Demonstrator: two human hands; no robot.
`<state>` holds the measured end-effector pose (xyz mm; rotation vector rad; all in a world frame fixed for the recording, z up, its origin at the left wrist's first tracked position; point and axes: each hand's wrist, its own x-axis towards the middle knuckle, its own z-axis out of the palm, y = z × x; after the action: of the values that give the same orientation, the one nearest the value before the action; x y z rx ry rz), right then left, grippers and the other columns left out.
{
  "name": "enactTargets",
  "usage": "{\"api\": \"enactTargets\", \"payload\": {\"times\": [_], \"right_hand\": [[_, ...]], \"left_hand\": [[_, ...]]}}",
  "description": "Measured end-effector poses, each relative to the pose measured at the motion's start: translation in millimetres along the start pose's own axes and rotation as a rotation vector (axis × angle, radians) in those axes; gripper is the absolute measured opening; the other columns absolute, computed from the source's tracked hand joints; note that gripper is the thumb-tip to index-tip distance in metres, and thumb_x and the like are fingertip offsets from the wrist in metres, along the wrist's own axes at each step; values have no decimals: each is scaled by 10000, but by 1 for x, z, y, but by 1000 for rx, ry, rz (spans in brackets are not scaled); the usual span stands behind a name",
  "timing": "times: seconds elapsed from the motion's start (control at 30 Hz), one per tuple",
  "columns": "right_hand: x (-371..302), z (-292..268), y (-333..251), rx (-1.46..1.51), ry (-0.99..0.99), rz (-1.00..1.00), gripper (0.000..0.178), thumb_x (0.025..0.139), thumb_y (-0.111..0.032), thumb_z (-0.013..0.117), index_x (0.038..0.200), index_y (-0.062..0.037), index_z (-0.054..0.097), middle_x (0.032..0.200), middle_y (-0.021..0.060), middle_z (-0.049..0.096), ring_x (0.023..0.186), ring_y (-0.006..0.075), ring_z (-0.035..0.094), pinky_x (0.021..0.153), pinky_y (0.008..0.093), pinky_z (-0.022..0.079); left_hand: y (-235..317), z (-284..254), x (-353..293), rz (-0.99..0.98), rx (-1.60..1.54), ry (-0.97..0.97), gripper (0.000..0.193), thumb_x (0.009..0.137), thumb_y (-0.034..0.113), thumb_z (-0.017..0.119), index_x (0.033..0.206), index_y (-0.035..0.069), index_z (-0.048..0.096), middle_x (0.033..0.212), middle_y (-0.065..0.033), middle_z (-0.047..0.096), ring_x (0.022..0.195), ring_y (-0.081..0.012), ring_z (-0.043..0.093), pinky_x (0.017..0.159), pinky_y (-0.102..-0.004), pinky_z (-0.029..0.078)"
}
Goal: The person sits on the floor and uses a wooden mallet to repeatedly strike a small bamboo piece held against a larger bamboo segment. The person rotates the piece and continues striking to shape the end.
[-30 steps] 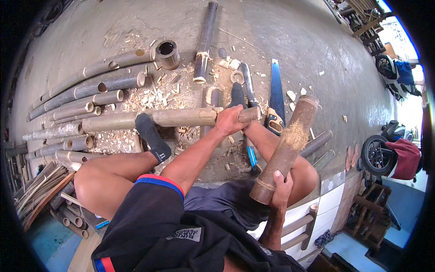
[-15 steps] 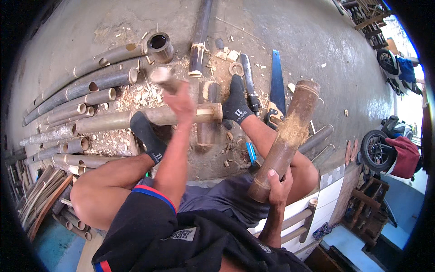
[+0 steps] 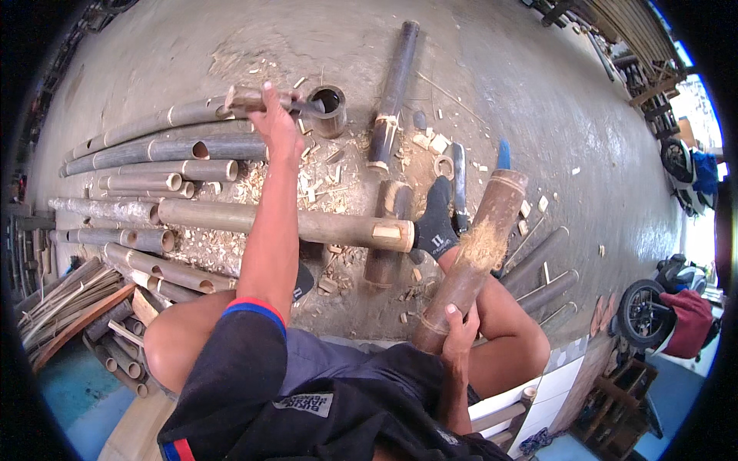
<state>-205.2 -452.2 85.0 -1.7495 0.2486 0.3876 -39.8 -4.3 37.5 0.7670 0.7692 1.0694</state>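
Note:
My left hand (image 3: 275, 129) is raised over the floor, closed around a wooden-handled tool (image 3: 247, 98). A dark metal end shows on its right side, blurred, beside a short upright bamboo cup (image 3: 329, 123). My right hand (image 3: 459, 329) grips the lower part of a thick brown bamboo tube (image 3: 442, 303), thumb on top. The tube leans across my right leg, its far end up and to the right. A patch of shaggy tan fibre (image 3: 483, 247) sits midway along it. My left forearm passes over a long bamboo pole (image 3: 338, 229) with a cut notch near its right end.
Several bamboo poles with cut holes (image 3: 231, 146) lie at the left among wood chips (image 3: 257, 180). A dark pole (image 3: 396, 84) lies ahead. A blue saw blade (image 3: 504, 154) pokes out behind the tube. Split sticks (image 3: 58, 296) are piled at lower left; a motorbike (image 3: 646, 311) stands far right.
My left hand has moved away from me and leftward with the tool, up beside the bamboo cup. The right hand keeps its hold on the tube, which now hides most of the saw.

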Motion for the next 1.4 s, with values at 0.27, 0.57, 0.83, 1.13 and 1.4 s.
{"api": "enactTargets", "payload": {"times": [0.27, 0.57, 0.83, 1.13, 1.4], "right_hand": [[24, 10, 3, 5, -25, 26, 567, 928, -236, 661, 1395, 49, 512, 1225, 122, 631, 1114, 219, 584, 999, 360, 454], [36, 21, -6, 30, -54, -39, 738, 881, -213, 707, 1499, 34, 387, 1327, 129, 575, 1188, 233, 570, 1042, 367, 442], [23, 43, -49, -113, -122, -207, 725, 856, -251, 700, 1457, 39, 416, 1250, 132, 608, 1145, 230, 599, 1017, 385, 467], [-12, 48, -39, -128, -190, -187, 723, 864, -228, 756, 1459, 21, 430, 1294, 137, 606, 1184, 224, 579, 1054, 369, 445], [-36, 52, -39, -212, -249, -186, 743, 865, -248, 756, 1474, 12, 420, 1323, 155, 598, 1209, 242, 573, 1072, 384, 431]], "left_hand": [[-62, 14, 52, 27, 116, -145, 392, 960, 212, 680, 1183, -1, 437, 859, -89, 610, 703, -186, 620, 674, -348, 528], [-69, 15, 51, 53, 192, -49, 413, 907, 166, 676, 1193, -23, 447, 934, -107, 621, 808, -187, 598, 711, -331, 511], [-19, -31, -56, -1, -216, -30, 243, 907, 172, 694, 1037, 49, 529, 806, -91, 607, 690, -215, 615, 678, -415, 573], [-49, -134, -191, -402, -187, -28, 173, 928, 157, 671, 906, 21, 567, 741, -71, 578, 652, -193, 604, 708, -418, 605], [-46, -131, -202, -411, -145, -90, 162, 909, 144, 690, 906, 14, 593, 757, -65, 604, 665, -185, 604, 709, -387, 588]]}}
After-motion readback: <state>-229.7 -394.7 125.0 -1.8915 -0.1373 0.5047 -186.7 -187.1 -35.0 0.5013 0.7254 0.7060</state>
